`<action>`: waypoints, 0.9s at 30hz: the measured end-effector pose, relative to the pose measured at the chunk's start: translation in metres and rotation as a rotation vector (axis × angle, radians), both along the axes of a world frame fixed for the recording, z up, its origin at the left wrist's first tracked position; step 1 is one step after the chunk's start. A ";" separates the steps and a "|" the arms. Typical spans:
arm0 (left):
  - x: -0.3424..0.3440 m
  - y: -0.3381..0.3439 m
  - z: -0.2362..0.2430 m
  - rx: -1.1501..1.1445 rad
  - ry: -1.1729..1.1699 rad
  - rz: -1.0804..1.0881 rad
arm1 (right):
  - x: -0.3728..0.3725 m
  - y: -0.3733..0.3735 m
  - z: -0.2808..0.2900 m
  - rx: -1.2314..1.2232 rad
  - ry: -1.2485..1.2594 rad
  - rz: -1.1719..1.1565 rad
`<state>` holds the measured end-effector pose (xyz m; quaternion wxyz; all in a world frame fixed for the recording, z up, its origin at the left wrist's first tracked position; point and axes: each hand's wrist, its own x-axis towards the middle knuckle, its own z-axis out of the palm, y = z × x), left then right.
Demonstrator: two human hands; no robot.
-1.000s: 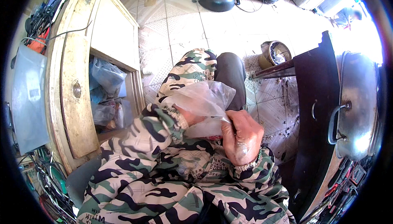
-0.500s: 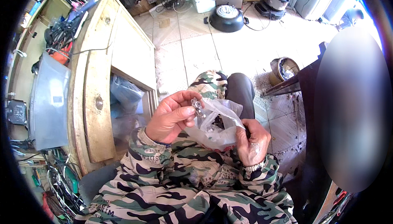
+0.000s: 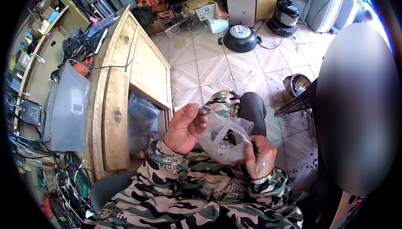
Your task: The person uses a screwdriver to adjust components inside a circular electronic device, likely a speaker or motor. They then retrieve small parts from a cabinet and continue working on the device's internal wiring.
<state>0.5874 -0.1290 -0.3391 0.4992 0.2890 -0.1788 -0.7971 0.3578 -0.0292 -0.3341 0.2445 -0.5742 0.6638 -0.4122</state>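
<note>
My left hand (image 3: 184,128) pinches a small metal part (image 3: 204,111) between thumb and fingertips, just above the bag's left rim. Most of the part is hidden by the fingers, and its exact kind does not show. A clear plastic bag (image 3: 222,155) rests over my lap with its mouth spread open. My right hand (image 3: 260,155) grips the bag's right edge, thumb on the near side. Inside the bag lie small dark pieces (image 3: 229,137), too small to name.
At my left stands a worn wooden cabinet (image 3: 116,145), its lower compartment holding plastic bags (image 3: 142,111). Cables and tools (image 3: 75,183) crowd the lower left. A black lidded pan (image 3: 239,39) and an electric cooker (image 3: 288,13) sit on the tiled floor ahead. A bin (image 3: 295,86) stands right.
My left hand has turned, so its fingers now cover most of the metal part. The view has tilted up a little. My right hand keeps its hold on the bag.
</note>
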 end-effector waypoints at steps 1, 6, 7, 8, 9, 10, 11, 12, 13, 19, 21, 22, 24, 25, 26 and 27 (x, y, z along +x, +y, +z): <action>-0.001 0.000 0.002 0.009 0.016 0.009 | -0.001 0.001 -0.001 -0.005 -0.005 0.006; 0.001 0.002 0.002 0.011 -0.013 0.047 | -0.001 0.002 0.001 -0.033 -0.011 0.034; 0.000 0.003 0.001 0.012 -0.013 0.047 | -0.002 0.004 0.000 -0.031 -0.005 0.031; -0.002 0.003 0.001 -0.026 -0.064 0.059 | -0.003 0.005 0.000 -0.030 0.002 0.029; -0.004 0.003 0.003 -0.064 -0.115 0.072 | -0.003 0.005 -0.001 -0.045 0.005 0.022; -0.007 0.004 0.005 -0.090 -0.172 0.082 | -0.004 0.005 0.000 -0.049 0.003 0.014; -0.007 0.008 0.008 -0.114 -0.185 0.113 | -0.005 0.007 -0.002 -0.040 0.004 0.007; -0.004 0.009 0.015 -0.137 -0.198 0.144 | -0.004 0.007 0.000 -0.054 -0.017 0.002; -0.001 0.009 0.017 -0.159 -0.200 0.172 | -0.006 0.010 -0.001 -0.056 -0.011 -0.009; 0.031 0.008 0.016 -0.152 -0.382 0.033 | -0.014 0.028 0.002 -0.134 0.005 -0.058; 0.021 0.011 0.015 -0.468 -0.928 -0.097 | -0.015 0.032 0.002 -0.105 0.013 -0.075; 0.014 0.014 0.016 -0.624 -1.194 -0.167 | -0.015 0.034 0.003 -0.066 0.006 -0.089; 0.005 0.013 0.015 -0.613 -1.155 -0.312 | -0.014 0.032 0.009 -0.029 0.040 -0.111; 0.003 0.009 0.010 -0.666 -1.115 -0.365 | -0.015 0.032 0.006 -0.035 0.041 -0.129; 0.000 0.007 0.011 -0.728 -1.083 -0.374 | -0.017 0.031 0.002 -0.041 0.041 -0.145; -0.004 0.007 0.015 -0.790 -1.050 -0.382 | -0.019 0.032 0.000 -0.048 0.042 -0.162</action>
